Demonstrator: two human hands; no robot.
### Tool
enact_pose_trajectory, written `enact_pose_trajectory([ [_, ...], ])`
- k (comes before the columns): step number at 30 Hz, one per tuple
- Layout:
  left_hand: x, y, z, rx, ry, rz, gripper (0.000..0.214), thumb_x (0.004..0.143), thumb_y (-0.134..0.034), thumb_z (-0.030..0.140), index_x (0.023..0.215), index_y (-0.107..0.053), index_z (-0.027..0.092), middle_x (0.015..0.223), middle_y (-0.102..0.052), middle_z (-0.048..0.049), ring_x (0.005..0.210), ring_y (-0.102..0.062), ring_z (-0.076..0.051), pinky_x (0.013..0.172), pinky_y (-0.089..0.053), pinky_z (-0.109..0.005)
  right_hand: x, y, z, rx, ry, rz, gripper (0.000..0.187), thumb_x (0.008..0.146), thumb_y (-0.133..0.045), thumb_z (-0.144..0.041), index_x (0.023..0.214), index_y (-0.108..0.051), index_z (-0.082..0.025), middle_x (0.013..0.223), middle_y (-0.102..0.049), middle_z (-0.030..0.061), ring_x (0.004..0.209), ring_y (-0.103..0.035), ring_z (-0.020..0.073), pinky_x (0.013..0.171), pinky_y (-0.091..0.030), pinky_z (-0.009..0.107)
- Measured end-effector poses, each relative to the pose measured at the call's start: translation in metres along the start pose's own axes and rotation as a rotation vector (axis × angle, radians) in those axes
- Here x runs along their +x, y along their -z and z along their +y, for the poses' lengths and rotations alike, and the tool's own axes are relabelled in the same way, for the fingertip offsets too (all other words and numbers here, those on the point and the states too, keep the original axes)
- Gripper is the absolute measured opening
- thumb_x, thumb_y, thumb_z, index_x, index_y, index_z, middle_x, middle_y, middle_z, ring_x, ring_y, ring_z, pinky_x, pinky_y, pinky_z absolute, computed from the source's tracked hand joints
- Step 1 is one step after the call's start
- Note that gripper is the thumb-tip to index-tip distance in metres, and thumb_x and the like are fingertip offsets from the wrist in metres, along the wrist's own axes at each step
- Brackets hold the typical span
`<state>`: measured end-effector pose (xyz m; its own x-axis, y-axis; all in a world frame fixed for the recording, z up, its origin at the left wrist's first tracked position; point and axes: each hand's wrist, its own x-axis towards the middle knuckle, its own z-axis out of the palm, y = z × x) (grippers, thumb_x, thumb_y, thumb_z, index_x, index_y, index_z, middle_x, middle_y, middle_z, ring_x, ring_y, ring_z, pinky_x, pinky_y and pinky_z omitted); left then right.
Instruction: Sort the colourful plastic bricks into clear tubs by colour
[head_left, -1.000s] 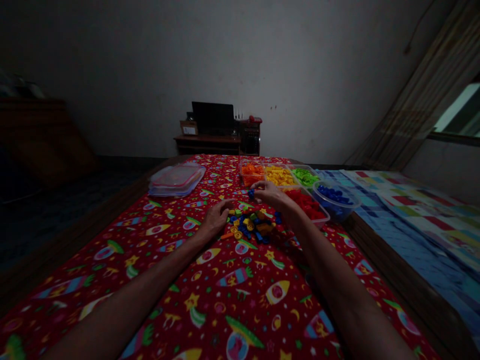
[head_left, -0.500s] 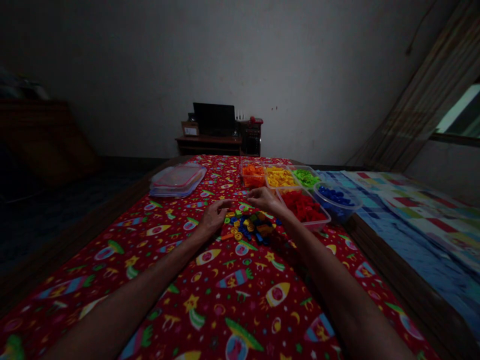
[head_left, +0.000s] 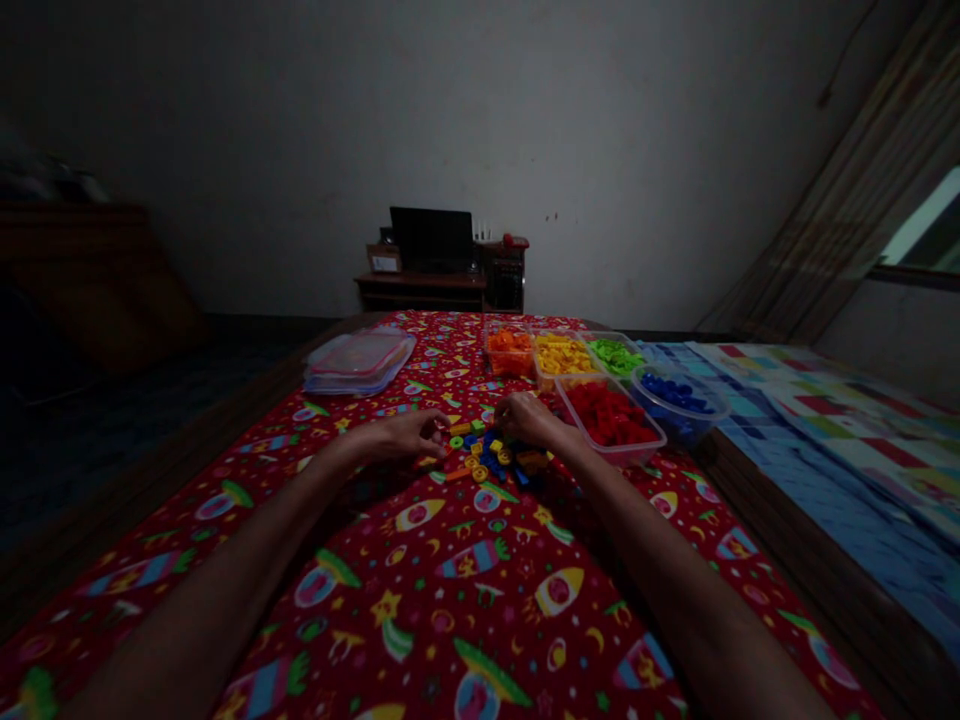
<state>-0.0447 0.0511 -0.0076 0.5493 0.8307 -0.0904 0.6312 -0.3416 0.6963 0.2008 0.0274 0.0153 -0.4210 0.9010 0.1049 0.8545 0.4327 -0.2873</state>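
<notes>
A small pile of mixed plastic bricks point(head_left: 495, 458), blue, yellow, orange and green, lies on the red rocket-print cloth point(head_left: 465, 590). My left hand point(head_left: 401, 437) rests on the cloth at the pile's left edge, lifted slightly, with its fingers curled together in a pinch; what they hold is too dark to make out. My right hand point(head_left: 525, 418) sits at the pile's far right side, fingers bent down onto the bricks. Both forearms stretch across the cloth towards the pile.
Clear tubs of sorted bricks stand behind and right of the pile: orange point(head_left: 508, 350), yellow point(head_left: 561, 353), green point(head_left: 615, 355), red point(head_left: 611, 415), and a round bowl of blue point(head_left: 675, 395). A stack of lids point(head_left: 358, 360) lies far left. A patterned blue mat point(head_left: 810, 450) lies right.
My right hand has come down from above the tubs onto the pile. My left hand has turned and drawn its fingers into a pinch at the pile's left edge.
</notes>
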Motion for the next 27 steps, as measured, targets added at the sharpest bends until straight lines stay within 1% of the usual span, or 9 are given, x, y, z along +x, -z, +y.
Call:
enact_pose_trajectory([
  [3,-0.002,-0.007,0.011,0.154,0.007,0.068,0.05,0.054,-0.072,0.038,0.099,-0.061,0.019,0.068,-0.062,0.0026,0.059,-0.056,-0.015,0.05,-0.041,-0.021,0.005,-0.002,0.004,0.146,0.016,0.036,0.019,0.08,-0.054,-0.017,0.085,-0.071,-0.01,0.076,-0.068,0.0052,0.067,-0.056,0.0123,0.058,-0.035,0.021],
  [6,-0.003,-0.009,0.018,0.207,-0.028,0.139,0.038,0.059,-0.064,0.032,0.095,-0.061,0.021,0.063,-0.061,0.004,0.055,-0.054,-0.013,0.048,-0.038,-0.02,0.007,-0.002,0.003,0.406,0.028,0.006,0.02,0.079,-0.052,-0.021,0.067,-0.064,-0.01,0.057,-0.055,-0.0019,0.054,-0.045,0.0081,0.052,-0.03,0.02],
  [8,-0.003,-0.006,0.019,0.157,-0.039,0.141,0.037,0.06,-0.062,0.031,0.096,-0.061,0.02,0.064,-0.062,0.0035,0.055,-0.055,-0.014,0.048,-0.039,-0.02,0.006,0.0,0.0,0.641,0.037,-0.047,0.021,0.078,-0.054,-0.025,0.061,-0.058,-0.012,0.053,-0.05,-0.0039,0.051,-0.042,0.0073,0.05,-0.03,0.02],
  [11,0.001,-0.002,0.02,-0.014,-0.022,0.133,0.045,0.058,-0.064,0.033,0.1,-0.06,0.018,0.071,-0.064,0.0012,0.06,-0.058,-0.015,0.051,-0.043,-0.022,0.002,0.002,-0.006,0.974,0.034,-0.127,0.023,0.074,-0.061,-0.032,0.061,-0.055,-0.014,0.055,-0.052,-0.0037,0.05,-0.044,0.0071,0.051,-0.034,0.02],
  [14,0.005,-0.001,0.024,-0.187,-0.044,0.16,0.049,0.058,-0.066,0.036,0.102,-0.06,0.016,0.074,-0.066,-0.0009,0.064,-0.06,-0.016,0.057,-0.048,-0.026,0.0,0.003,-0.009,1.158,-0.003,-0.2,0.026,0.069,-0.068,-0.037,0.064,-0.058,-0.013,0.06,-0.058,-0.0013,0.052,-0.048,0.0069,0.052,-0.037,0.02],
  [16,0.007,-0.003,0.029,-0.256,-0.099,0.212,0.05,0.059,-0.067,0.039,0.103,-0.061,0.015,0.078,-0.067,-0.0023,0.069,-0.062,-0.016,0.062,-0.05,-0.027,0.0,0.002,-0.008,1.214,-0.036,-0.227,0.026,0.068,-0.071,-0.036,0.065,-0.06,-0.012,0.062,-0.06,-0.0002,0.054,-0.05,0.0067,0.052,-0.038,0.019],
  [19,0.007,-0.01,0.038,-0.306,-0.163,0.247,0.052,0.061,-0.068,0.041,0.107,-0.064,0.015,0.087,-0.07,-0.0046,0.075,-0.064,-0.018,0.066,-0.051,-0.028,0.001,0.0,-0.005,1.223,-0.081,-0.201,0.026,0.066,-0.074,-0.035,0.065,-0.06,-0.012,0.059,-0.058,-0.002,0.052,-0.048,0.0058,0.05,-0.035,0.018],
  [23,0.004,-0.021,0.049,-0.293,-0.139,0.248,0.048,0.062,-0.066,0.041,0.102,-0.069,0.015,0.093,-0.073,-0.0051,0.084,-0.065,-0.022,0.072,-0.052,-0.03,0.003,-0.002,-0.004,1.124,-0.084,-0.125,0.029,0.061,-0.077,-0.038,0.064,-0.062,-0.013,0.054,-0.054,-0.0051,0.049,-0.043,0.0047,0.048,-0.032,0.018],
  [27,0.004,-0.028,0.051,-0.219,-0.122,0.324,0.043,0.065,-0.062,0.041,0.097,-0.072,0.015,0.087,-0.073,-0.0045,0.078,-0.065,-0.021,0.066,-0.051,-0.027,0.001,-0.002,-0.009,1.035,-0.107,-0.077,0.031,0.06,-0.076,-0.04,0.061,-0.06,-0.013,0.051,-0.052,-0.0053,0.047,-0.041,0.0056,0.046,-0.03,0.019],
])
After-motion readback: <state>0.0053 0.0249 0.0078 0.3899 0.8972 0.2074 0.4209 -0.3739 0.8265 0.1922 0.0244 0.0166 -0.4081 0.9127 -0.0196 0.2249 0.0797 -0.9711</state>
